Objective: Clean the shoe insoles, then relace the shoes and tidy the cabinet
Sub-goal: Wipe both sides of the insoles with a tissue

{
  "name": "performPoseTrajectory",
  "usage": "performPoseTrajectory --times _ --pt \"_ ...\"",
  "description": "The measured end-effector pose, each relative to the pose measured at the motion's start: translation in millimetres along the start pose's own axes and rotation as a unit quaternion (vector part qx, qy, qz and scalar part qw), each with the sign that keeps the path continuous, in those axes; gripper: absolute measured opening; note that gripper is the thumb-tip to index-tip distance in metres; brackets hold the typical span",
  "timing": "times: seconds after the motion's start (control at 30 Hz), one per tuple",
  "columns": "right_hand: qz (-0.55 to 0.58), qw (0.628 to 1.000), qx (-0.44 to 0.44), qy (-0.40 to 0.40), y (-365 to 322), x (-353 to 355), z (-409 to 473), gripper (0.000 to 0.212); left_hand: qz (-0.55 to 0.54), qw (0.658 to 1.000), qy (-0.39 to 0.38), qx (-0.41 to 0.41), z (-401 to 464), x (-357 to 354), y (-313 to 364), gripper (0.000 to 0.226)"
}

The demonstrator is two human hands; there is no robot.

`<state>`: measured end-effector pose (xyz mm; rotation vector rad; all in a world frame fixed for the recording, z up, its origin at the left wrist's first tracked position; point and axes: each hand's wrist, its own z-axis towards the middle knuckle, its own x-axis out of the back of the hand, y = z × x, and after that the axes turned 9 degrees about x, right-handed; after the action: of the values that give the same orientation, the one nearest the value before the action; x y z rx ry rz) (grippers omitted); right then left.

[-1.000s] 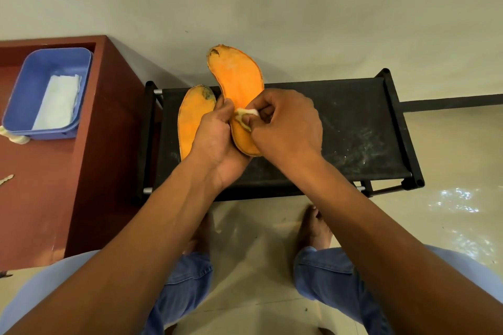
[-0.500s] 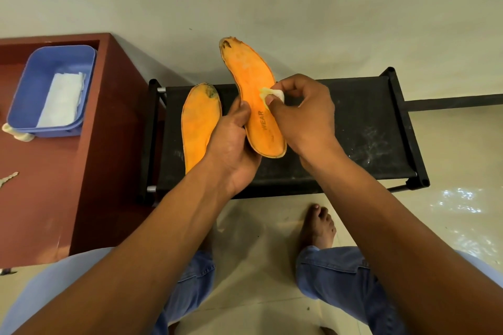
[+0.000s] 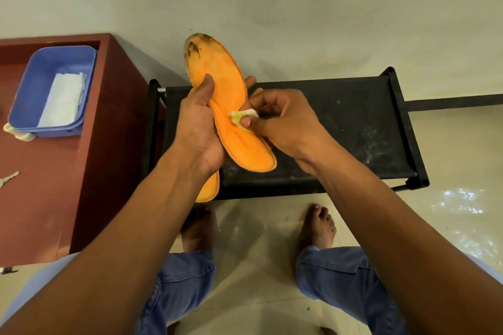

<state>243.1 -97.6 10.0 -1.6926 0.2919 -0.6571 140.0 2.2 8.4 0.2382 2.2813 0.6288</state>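
Note:
My left hand (image 3: 197, 128) grips an orange insole (image 3: 217, 73) by its left edge, thumb across its face, above the black shoe rack (image 3: 353, 117). The insole's toe end points up and away and carries dark stains. My right hand (image 3: 283, 119) pinches a small white wipe (image 3: 242, 117) and presses it on the insole's middle. A second orange insole (image 3: 209, 187) is mostly hidden behind my left hand and wrist; only its lower end shows at the rack's front edge.
A red-brown cabinet (image 3: 89, 160) stands at the left, bearing a blue tub (image 3: 32, 84) with white tissue (image 3: 62, 103) inside and keys (image 3: 8, 178) near the left edge. My bare feet (image 3: 318, 226) stand on the tiled floor below the rack. A pale wall lies behind.
The wipe has slid from the upper part of the held insole down to its middle. My left hand shifted its grip and now covers most of the second insole.

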Motion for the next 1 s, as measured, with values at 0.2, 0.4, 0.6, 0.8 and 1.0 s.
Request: performPoseTrajectory --times 0.2,0.4,0.6,0.8,1.0 --pt "-0.178 0.976 0.124 -0.001 1 -6 -3 0.015 -0.002 1.0 -0.007 -0.013 2 3 2 0.089" --pt "-0.165 0.972 0.169 -0.019 0 -8 -6 0.024 -0.006 1.0 0.008 -0.02 4 1 2 0.103" --pt "-0.177 0.961 0.168 -0.132 -5 1 -8 0.054 -0.028 0.999 0.009 -0.025 5 3 6 0.091" --pt "-0.228 0.943 0.221 -0.103 1 0 -5 0.041 0.001 0.999 0.019 -0.028 5 4 7 0.09" --pt "-0.252 0.931 0.257 -0.063 0 -5 -7 0.035 0.014 0.999 0.031 -0.013 3 2 4 0.092"
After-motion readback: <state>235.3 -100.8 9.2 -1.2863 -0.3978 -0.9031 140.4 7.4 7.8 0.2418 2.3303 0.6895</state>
